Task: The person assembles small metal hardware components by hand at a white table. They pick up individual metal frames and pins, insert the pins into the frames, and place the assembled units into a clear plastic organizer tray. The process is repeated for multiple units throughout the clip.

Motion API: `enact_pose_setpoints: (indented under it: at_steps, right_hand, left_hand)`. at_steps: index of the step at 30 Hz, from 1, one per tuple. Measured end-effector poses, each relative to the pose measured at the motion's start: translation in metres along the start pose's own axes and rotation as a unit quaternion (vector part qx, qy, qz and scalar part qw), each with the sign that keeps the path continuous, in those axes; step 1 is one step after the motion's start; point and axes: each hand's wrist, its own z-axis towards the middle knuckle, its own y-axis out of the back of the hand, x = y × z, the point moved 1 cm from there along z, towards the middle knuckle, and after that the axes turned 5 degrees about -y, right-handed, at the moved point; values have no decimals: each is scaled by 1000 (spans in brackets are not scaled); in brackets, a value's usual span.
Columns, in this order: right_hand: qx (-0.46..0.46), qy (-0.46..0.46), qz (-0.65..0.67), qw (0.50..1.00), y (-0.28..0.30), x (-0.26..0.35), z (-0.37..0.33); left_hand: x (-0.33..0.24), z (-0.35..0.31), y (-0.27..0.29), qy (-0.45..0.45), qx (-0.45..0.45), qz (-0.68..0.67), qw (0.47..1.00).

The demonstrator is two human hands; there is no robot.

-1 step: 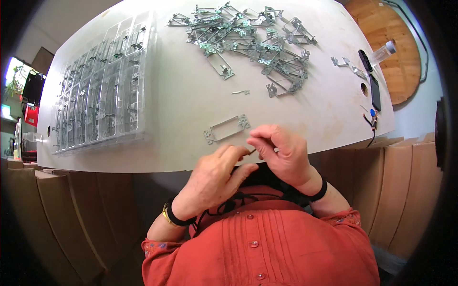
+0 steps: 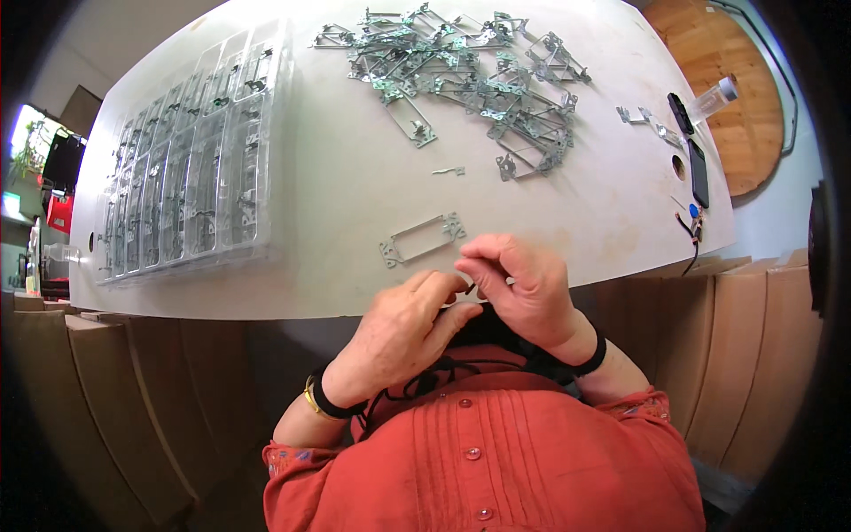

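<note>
At the near table edge, head view: two bare hands, close together, with one slender dark part (image 2: 471, 287) showing between their fingertips.
Left hand (image 2: 399, 319): one; fingers curled, thumb tip apart from the forefinger; the dark part shows at the forefinger's tip, but whether it is gripped cannot be told.
Right hand (image 2: 527, 288): one; thumb and forefinger brought close together, their tips beside the dark part; cannot tell whether they clamp it.
Wrists: two black bands, one on each; one gold-coloured bracelet (image 2: 310, 395) on the left.
Rectangular metal frame (image 2: 398, 256): one, lying flat on the table (image 2: 337, 204), just beyond the hands, with a pierced plate at each of its two ends.
Small metal strip (image 2: 448, 170): one, between that frame and the pile.
Pile of metal frames (image 2: 461, 80): one, at the far side of the table; its pieces overlap and cannot be counted exactly.
Clear plastic tray (image 2: 273, 177): at least one, at left, metal parts in its compartments; exact count unclear.
Right table edge: one clear bottle (image 2: 713, 99), two dark oblong objects (image 2: 698, 173), one short cable (image 2: 694, 232) with a blue piece.
Table holes: two visible, one near each side edge.
</note>
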Motion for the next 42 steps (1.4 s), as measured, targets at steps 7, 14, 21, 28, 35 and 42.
enact_pose_setpoints:
  at_steps: [7, 14, 21, 28, 35, 42]
  right_hand:
    - [51, -30, 79, 995, -4, -6, -9]
    - [188, -257, 360, 877, 7, -13, -17]
    - [188, -250, 325, 892, 18, -23, -15]
    - [82, -250, 214, 941, 37, -45, -15]
    - [51, -261, 242, 933, 42, -67, -19]
    - [57, -250, 241, 936, 43, -69, -18]
  left_hand:
    - [10, -4, -3, 8, 3, -15, 1000]
    - [16, -4, 8, 21, 21, -36, 999]
    - [13, 5, 3, 11, 32, -57, 998]
    - [31, 8, 22, 55, -151, 151, 976]
    - [33, 3, 19, 37, -96, 257, 961]
    - [36, 2, 18, 34, -54, 254, 965]
